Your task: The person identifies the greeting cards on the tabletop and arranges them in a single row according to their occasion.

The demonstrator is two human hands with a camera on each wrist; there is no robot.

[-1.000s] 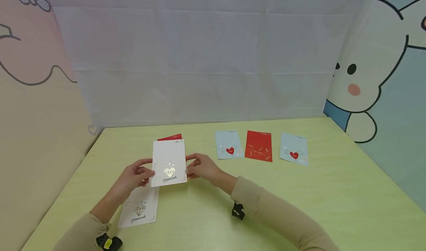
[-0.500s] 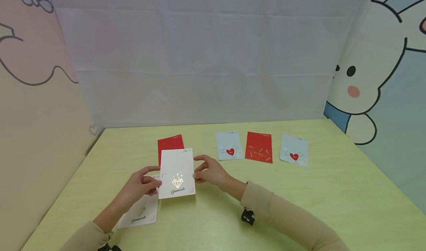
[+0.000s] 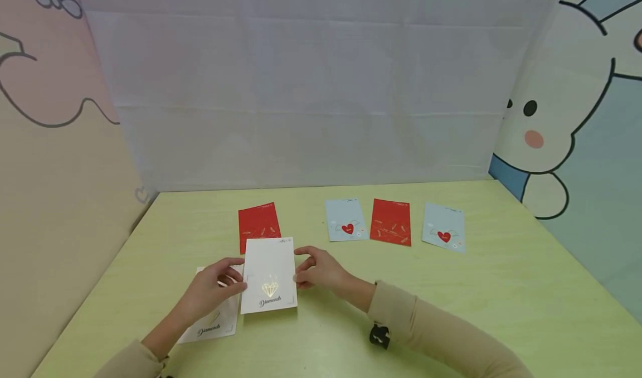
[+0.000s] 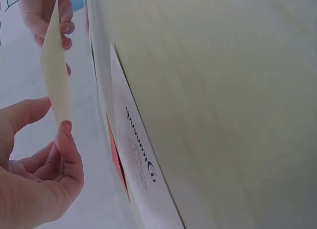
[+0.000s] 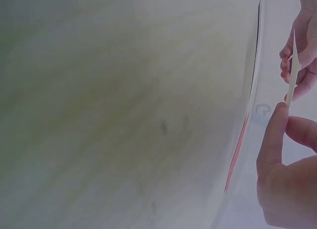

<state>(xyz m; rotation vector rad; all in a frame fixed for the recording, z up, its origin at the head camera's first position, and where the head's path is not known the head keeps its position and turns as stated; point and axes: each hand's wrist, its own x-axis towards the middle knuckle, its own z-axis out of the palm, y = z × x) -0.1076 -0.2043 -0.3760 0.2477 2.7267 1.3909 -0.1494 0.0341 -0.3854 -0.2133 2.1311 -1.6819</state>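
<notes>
Both hands hold one white card [image 3: 268, 266] with a gold diamond and the word "Diamonds" by its two side edges, raised above the table. My left hand [image 3: 213, 289] pinches the left edge between thumb and fingers; my right hand [image 3: 321, 272] pinches the right edge. In the left wrist view the card [image 4: 57, 75] shows nearly edge-on between the two hands. Beneath my left hand lies a second white Diamonds card [image 3: 220, 322], partly covered by that hand. A red card [image 3: 258, 222] lies just behind the held card, its lower edge hidden.
At the back right of the pale green table [image 3: 451, 305] lie a light blue heart card [image 3: 346, 216], a red card [image 3: 390, 222] and another light blue heart card [image 3: 443, 226] in a row. A white sheet [image 3: 311, 88] hangs behind the table.
The held card has moved toward the person and somewhat right, together with both hands. More of the left red card has come into sight behind it.
</notes>
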